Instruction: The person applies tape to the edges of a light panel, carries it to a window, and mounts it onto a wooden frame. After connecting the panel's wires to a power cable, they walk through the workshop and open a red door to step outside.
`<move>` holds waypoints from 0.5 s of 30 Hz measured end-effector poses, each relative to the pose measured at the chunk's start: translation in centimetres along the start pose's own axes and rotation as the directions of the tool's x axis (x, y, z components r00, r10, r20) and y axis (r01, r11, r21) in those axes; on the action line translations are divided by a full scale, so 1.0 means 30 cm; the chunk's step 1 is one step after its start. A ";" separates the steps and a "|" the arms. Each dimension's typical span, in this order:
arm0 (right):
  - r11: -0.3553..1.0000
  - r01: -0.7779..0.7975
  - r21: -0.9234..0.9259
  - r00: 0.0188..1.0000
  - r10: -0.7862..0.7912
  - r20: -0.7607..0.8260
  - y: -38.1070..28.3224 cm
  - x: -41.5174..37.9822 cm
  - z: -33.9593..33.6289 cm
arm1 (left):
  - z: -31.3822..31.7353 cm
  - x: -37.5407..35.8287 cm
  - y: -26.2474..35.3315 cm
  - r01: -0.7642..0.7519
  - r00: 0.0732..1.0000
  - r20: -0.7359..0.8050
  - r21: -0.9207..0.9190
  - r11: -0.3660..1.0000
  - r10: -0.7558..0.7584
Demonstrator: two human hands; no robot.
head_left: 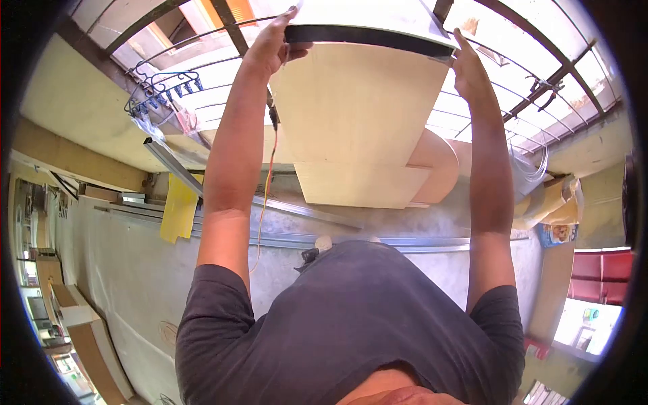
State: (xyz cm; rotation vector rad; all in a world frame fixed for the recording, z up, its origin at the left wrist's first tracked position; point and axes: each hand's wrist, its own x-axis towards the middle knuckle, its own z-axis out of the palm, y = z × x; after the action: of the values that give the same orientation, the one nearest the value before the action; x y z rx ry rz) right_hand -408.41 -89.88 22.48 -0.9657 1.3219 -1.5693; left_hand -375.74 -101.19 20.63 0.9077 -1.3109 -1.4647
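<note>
Both my arms are stretched out toward the top of the view. Between my hands is a white panel with a black strip along its near edge. My left hand grips the strip's left end, with fingers on its upper and lower sides. At the right end, my right hand presses against the corner, its fingers close together and partly hidden. Below the strip stands a pale wooden board. A red and yellow wire with a black connector hangs beside the board, near my left forearm.
Behind the panel is a barred window. A blue clip hanger hangs at the left, above a yellow sheet. Long metal profiles lie across the floor. Brown wrapped material stands at the right, and boxes at the lower left.
</note>
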 end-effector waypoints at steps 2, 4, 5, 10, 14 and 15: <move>0.862 0.355 -0.361 0.929 -0.281 0.242 0.128 0.120 -0.139 | -0.001 0.003 -0.027 -0.016 0.999 -0.030 0.044 0.999 0.017; 0.806 0.420 -0.418 0.902 -0.321 0.289 0.138 0.118 -0.147 | -0.005 0.004 -0.036 0.050 0.999 -0.002 0.040 0.998 -0.050; 0.789 0.413 -0.455 0.904 -0.294 0.311 0.143 0.114 -0.148 | -0.007 0.005 -0.043 0.059 0.998 -0.010 0.015 0.998 -0.059; 0.482 0.405 -0.777 0.914 -0.219 0.341 0.126 0.045 -0.106 | 0.016 0.002 -0.111 0.062 0.988 -0.144 0.031 0.998 -0.057; 0.927 0.038 -0.374 0.991 0.013 0.134 0.113 0.046 -0.070 | 0.022 -0.024 -0.101 0.088 0.985 -0.154 0.055 0.995 -0.079; 0.893 0.130 -0.430 0.983 -0.061 0.171 0.138 0.062 -0.088 | 0.021 -0.020 -0.105 0.096 0.985 -0.146 0.055 0.994 -0.087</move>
State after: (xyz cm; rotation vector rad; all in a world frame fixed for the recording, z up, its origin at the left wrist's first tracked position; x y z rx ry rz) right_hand -411.00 -91.09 18.09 -1.4197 1.5733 -1.2545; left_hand -376.68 -100.48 17.57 1.1062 -1.2279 -1.4068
